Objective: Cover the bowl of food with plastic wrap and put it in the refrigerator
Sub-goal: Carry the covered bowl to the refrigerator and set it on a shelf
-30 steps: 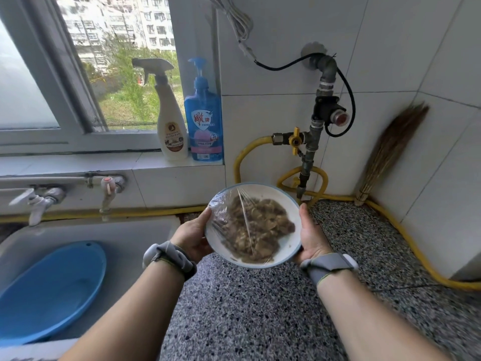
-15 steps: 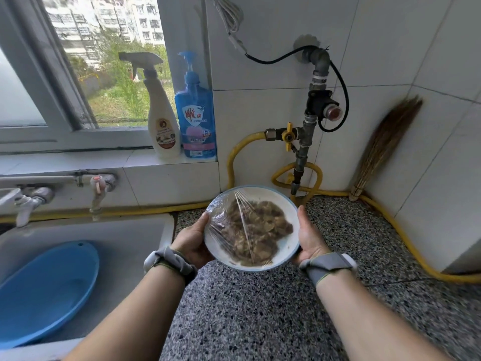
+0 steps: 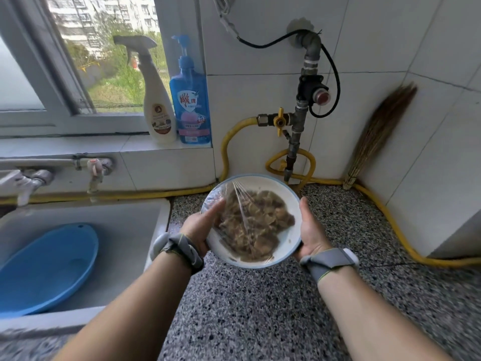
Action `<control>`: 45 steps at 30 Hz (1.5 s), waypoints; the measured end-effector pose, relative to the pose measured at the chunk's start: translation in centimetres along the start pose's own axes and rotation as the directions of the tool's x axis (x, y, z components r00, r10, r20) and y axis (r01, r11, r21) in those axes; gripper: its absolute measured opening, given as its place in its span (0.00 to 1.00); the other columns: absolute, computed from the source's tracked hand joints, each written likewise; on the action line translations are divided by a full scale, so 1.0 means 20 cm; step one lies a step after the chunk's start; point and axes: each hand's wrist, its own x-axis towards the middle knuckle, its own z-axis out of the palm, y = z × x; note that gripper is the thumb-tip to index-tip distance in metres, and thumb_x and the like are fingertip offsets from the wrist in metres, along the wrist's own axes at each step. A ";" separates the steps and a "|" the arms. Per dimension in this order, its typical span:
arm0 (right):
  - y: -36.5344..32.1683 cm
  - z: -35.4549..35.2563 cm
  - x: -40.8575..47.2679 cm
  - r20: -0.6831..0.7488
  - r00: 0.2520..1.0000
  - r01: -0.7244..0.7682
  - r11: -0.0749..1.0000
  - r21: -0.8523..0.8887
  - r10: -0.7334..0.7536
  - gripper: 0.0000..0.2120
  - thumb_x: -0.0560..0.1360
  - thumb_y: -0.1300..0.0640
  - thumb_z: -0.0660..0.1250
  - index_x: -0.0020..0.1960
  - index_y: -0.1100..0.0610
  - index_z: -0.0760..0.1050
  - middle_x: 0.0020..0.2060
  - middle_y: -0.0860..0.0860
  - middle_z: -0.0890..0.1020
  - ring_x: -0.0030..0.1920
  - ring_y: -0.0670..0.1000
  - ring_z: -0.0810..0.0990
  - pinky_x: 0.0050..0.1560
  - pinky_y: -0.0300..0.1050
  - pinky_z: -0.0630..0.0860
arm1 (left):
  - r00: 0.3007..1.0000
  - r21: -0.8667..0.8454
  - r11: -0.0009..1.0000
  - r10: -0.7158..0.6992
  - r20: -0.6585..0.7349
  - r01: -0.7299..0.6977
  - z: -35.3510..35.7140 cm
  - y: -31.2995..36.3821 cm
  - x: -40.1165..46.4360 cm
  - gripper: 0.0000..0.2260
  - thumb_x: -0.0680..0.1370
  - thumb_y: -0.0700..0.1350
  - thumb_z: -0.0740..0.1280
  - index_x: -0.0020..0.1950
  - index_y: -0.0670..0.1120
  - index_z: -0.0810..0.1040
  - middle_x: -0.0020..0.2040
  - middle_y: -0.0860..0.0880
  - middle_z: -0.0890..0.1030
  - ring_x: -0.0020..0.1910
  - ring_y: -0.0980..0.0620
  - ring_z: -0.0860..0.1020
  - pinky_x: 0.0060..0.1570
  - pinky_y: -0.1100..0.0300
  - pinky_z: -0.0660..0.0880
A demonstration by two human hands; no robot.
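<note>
We are holding the bowl (image 3: 287,246) above the speckled tabletop (image 3: 260,308), tilted toward us, between our hands. The plastic wrap (image 3: 242,204) is stretching over its brown food. Our left hand (image 3: 200,227) and right hand (image 3: 311,235) fingers are clamping opposite rims.

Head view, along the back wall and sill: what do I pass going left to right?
White spray bottle → blue pump bottle → yellow valve handle → grey pipe with red button → straw broom.
</note>
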 end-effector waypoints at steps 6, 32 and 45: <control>0.00 -0.01 -0.09 -0.014 1.000 0.002 0.999 -0.034 -0.002 0.35 0.74 0.32 0.51 0.63 0.58 0.75 0.58 0.63 0.80 0.57 0.62 0.80 0.59 0.64 0.74 | 0.957 0.024 0.996 0.084 -0.277 -0.081 0.02 -0.07 -0.03 0.21 0.74 0.59 0.64 0.35 0.42 0.77 0.36 0.43 0.81 0.36 0.44 0.80 0.48 0.46 0.79; 0.38 0.41 -0.78 -0.389 0.903 0.284 0.934 0.216 -0.185 0.35 0.75 0.33 0.51 0.65 0.61 0.72 0.59 0.66 0.79 0.58 0.64 0.79 0.61 0.64 0.73 | 0.802 -0.069 0.963 -0.175 0.571 0.260 -0.43 0.15 -0.36 0.31 0.79 0.62 0.45 0.70 0.44 0.69 0.69 0.40 0.72 0.54 0.41 0.76 0.45 0.48 0.72; 0.47 0.16 -1.51 -0.594 0.751 0.496 0.840 0.220 -0.288 0.34 0.76 0.34 0.49 0.69 0.59 0.69 0.64 0.63 0.76 0.62 0.63 0.76 0.64 0.61 0.71 | 0.490 0.147 0.949 -0.273 0.828 0.280 -0.15 -0.03 -0.87 0.27 0.80 0.59 0.47 0.73 0.46 0.65 0.69 0.40 0.72 0.53 0.41 0.76 0.49 0.45 0.71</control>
